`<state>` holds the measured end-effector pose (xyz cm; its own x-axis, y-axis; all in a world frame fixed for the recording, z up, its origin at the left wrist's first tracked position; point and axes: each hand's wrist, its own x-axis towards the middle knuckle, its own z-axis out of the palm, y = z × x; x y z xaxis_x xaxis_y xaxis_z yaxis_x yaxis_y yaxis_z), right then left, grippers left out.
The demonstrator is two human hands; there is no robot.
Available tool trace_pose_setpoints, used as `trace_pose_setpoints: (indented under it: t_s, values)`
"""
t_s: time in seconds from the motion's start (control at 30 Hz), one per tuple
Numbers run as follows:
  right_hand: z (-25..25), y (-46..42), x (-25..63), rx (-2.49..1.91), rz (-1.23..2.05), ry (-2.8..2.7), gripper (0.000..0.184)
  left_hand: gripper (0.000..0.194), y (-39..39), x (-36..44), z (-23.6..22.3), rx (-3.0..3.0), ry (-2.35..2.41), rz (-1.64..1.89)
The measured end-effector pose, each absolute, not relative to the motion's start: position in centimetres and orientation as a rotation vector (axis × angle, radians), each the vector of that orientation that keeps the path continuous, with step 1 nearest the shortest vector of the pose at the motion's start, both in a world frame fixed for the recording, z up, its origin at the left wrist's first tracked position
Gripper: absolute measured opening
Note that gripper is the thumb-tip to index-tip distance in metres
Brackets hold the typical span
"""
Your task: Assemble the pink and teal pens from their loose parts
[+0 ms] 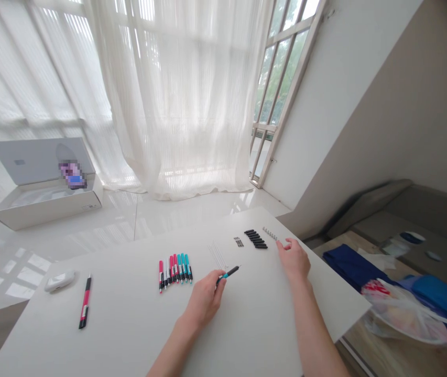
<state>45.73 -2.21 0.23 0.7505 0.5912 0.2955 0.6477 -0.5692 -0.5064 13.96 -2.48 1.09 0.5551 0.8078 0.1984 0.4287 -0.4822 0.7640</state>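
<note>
1. Far left: open white box, lid raised. Grey mark on lid unreadable; patch beside it blurred.
2. On white table: white oval device, type unclear. Nearby, lone pink-and-black marker, set apart from the group; no legible writing.
3. Pink and teal markers, side by side, evidently aligned for sorting by colour; no brand readable.
4. Left hand, closed on teal-and-black pen, grip between thumb and fingers, tip pointing away.
5. Thin pale rods, small dark printed piece, short black parts, small coil springs: separate groups, apparently sorted by kind. Print too small to read.
6. Right hand, open, fingers loosely curled, empty, just beside the springs; contact with table indeterminable.
</note>
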Motion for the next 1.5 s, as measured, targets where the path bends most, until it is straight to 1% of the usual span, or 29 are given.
trace_pose_setpoints:
  t_s: [0.13,0.4,0.53,0.63,0.7,0.8,0.93,1.0,1.13,1.3,1.5]
  values:
    - [-0.3,-1.8,46.1,-2.500,-0.052,-0.927,0.039,0.031,-2.5,13.9,1.1,2.136,0.988,0.744]
    - [-0.5,-1.5,45.8,-2.529,-0.078,-0.982,0.031,0.029,-2.6,13.7,1.3,2.132,1.002,0.733]
    - [-0.9,-1.9,45.9,-2.471,-0.110,-0.983,0.030,0.028,-2.5,13.6,1.2,2.099,1.023,0.704]
    - [-0.9,-2.0,45.9,-2.260,-0.106,-0.944,0.031,0.027,-2.4,13.6,1.1,2.070,1.031,0.696]
    - [-0.6,-1.8,45.2,-2.007,0.004,-0.914,0.035,0.027,-2.4,13.6,1.1,2.066,1.032,0.690]
    - [0.4,-1.2,42.7,-1.606,0.388,-0.893,0.044,0.027,-2.4,13.6,1.1,2.069,1.035,0.677]
    - [1.6,-0.3,37.9,-1.268,0.911,-0.967,0.041,0.028,-2.3,13.7,1.2,2.074,1.035,0.668]
    - [1.8,-0.2,36.1,-1.200,1.050,-1.010,0.037,0.028,-2.3,13.8,1.2,2.076,1.029,0.666]
    - [2.1,-0.5,34.5,-1.168,1.161,-1.056,0.033,0.029,-2.3,13.8,1.3,2.076,1.034,0.673]
    - [2.6,-1.0,34.3,-1.204,1.142,-1.135,0.033,0.028,-2.3,13.8,1.2,2.058,1.033,0.678]
    - [3.3,-1.4,33.9,-1.250,1.138,-1.222,0.028,0.025,-2.2,14.0,1.0,2.036,1.023,0.700]
